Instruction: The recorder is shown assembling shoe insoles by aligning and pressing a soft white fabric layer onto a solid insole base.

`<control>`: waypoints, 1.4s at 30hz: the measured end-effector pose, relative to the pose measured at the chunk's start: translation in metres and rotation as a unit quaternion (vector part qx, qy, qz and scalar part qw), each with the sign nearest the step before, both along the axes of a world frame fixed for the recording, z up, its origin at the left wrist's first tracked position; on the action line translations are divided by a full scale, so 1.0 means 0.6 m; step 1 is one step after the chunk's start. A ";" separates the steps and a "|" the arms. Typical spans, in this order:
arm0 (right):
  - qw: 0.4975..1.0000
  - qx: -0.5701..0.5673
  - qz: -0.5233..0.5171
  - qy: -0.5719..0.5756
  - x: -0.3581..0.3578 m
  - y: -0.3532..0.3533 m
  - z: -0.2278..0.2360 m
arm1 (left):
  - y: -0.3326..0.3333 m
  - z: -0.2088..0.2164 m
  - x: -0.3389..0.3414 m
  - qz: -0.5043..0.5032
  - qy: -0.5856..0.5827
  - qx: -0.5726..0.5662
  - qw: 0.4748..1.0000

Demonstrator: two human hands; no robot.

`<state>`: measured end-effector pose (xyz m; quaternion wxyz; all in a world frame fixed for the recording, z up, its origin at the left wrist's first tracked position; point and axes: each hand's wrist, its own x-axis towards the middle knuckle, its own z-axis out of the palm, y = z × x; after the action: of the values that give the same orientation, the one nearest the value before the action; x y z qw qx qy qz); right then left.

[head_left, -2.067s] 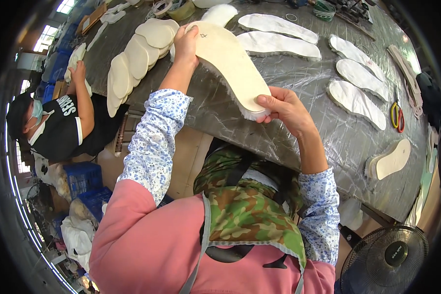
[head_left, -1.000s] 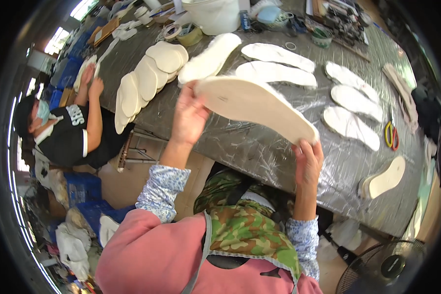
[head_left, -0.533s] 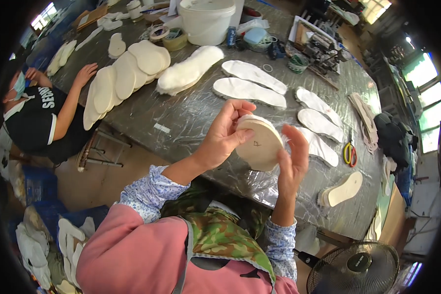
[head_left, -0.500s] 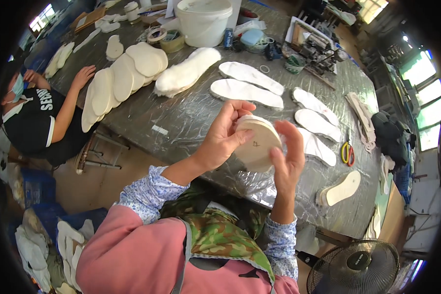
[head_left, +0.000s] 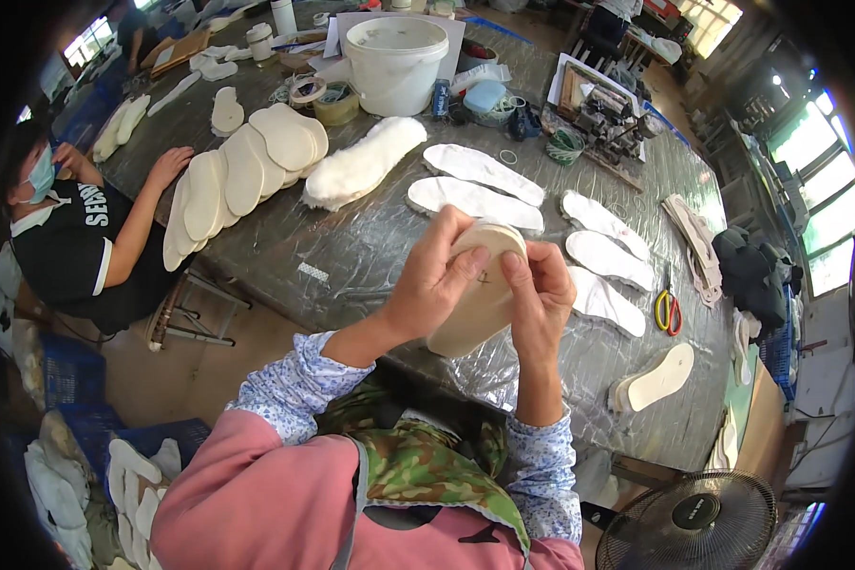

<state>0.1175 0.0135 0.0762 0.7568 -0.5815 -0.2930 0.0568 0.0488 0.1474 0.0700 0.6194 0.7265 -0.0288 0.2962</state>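
Note:
Both hands grip a cream insole point(head_left: 478, 302) with a small dark mark near its upper end, held tilted above the table's near edge. My left hand point(head_left: 437, 275) pinches its upper left side, thumb on the face. On the opposite side, my right hand point(head_left: 540, 302) presses with its thumb, fingers curled behind. The insole's back is hidden from me. Just beyond my hands lie white fluffy insoles point(head_left: 475, 203). To the right, more white insoles point(head_left: 610, 258) form a row, beside scissors point(head_left: 668, 312) with red and yellow handles.
Stacked cream insoles point(head_left: 247, 171) and a thick fleece insole pile point(head_left: 366, 163) lie left on the table point(head_left: 351, 256). A white bucket point(head_left: 396, 65) and a metal device point(head_left: 610, 119) stand farther back. A smaller stack point(head_left: 657, 377) sits right, near a fan point(head_left: 689, 518). A person point(head_left: 81, 228) sits left.
My right hand has closed from spread fingers onto the insole's right side. The insole has turned, its lower end now pointing down and left.

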 end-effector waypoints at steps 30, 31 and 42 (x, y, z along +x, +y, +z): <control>0.930 -0.356 0.032 0.083 0.016 -0.128 -0.213 | 0.102 -0.239 -0.133 0.300 0.303 0.133 0.895; 0.940 -0.330 0.008 0.086 0.010 -0.132 -0.224 | 0.100 -0.239 -0.132 0.292 0.310 0.135 0.895; 0.941 -0.215 -0.112 0.238 -0.014 -0.216 -0.240 | 0.014 -0.177 -0.072 0.051 0.198 0.465 0.861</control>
<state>0.1092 -0.1163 -0.0677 0.6632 -0.7286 -0.0180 0.1699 0.0057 0.1557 -0.0363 0.1861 0.9739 -0.0034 0.1298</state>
